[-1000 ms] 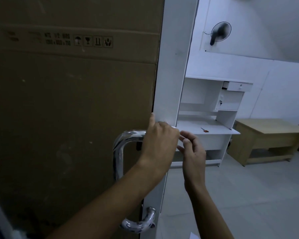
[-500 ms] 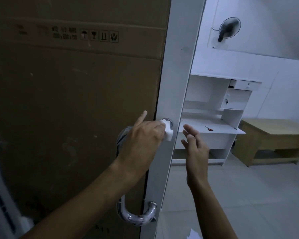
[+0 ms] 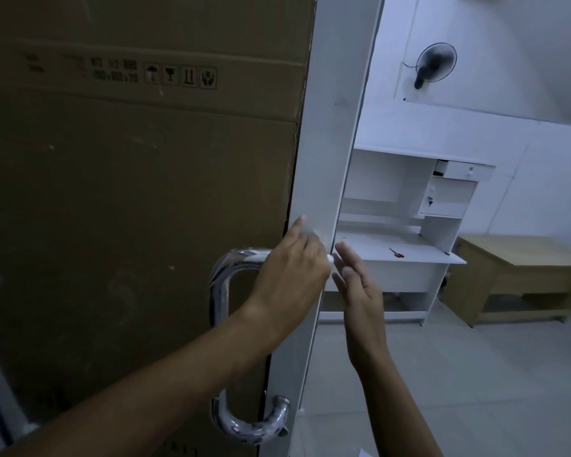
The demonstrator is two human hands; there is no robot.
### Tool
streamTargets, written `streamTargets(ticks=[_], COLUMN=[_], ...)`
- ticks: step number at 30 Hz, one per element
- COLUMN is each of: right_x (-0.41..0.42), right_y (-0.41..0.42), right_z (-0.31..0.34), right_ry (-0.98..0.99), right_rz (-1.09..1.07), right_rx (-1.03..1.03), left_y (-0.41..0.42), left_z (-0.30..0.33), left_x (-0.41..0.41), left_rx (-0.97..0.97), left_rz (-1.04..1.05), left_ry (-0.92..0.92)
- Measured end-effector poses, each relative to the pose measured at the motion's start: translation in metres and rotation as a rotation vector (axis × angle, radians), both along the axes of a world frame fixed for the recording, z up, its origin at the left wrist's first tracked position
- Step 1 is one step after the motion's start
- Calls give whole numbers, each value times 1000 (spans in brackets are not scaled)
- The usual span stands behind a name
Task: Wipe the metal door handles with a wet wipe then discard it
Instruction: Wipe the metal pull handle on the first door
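Observation:
A shiny D-shaped metal door handle [image 3: 219, 301] is fixed to the white door frame [image 3: 335, 133]. My left hand [image 3: 290, 275] covers the handle's upper mount and grips a white wet wipe [image 3: 329, 257], of which only a small corner shows past the fingers. The index finger points up along the frame. My right hand [image 3: 356, 288] hovers just right of the door's edge, fingers straight, holding nothing.
Brown cardboard [image 3: 139, 192] fills the door panel behind the handle. Beyond the door stand a white desk with shelves [image 3: 406, 249], a wooden table [image 3: 521, 268], and a wall fan [image 3: 434, 64]. The floor is tiled grey.
My left hand has shifted on the handle's upper mount, hiding more of the wipe. My right hand has uncurled its fingers and stays beside the door edge.

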State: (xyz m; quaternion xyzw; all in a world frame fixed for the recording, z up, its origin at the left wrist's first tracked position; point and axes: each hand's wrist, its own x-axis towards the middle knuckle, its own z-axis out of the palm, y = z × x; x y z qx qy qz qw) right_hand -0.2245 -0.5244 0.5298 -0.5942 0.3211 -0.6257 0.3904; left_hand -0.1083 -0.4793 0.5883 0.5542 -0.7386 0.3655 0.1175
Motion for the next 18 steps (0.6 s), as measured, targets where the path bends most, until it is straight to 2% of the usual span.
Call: streamTargets(ticks=[2, 5, 9, 13, 15, 18], right_x=[0, 2, 8, 12, 13, 11], right_y=[-2, -3, -6, -5, -3, -2], right_z=[1, -2, -5, -6, -6, -2], right_ry=[-4, 5, 16, 25, 35, 39], right_rz=[2, -11, -32, -46, -44, -38], right_rx=[5, -3, -7, -3, -3, 3], left_y=[-2, -2, -8, -9, -8, -2], left_z=[-6, 1, 23, 38, 45, 53], left_x=[7, 9, 9, 18, 27, 46], left_rx=[-93, -102, 66, 212, 286, 389], left_rz=[-63, -83, 1, 28, 5, 7], left_ry=[-88, -39, 233, 664, 768, 802])
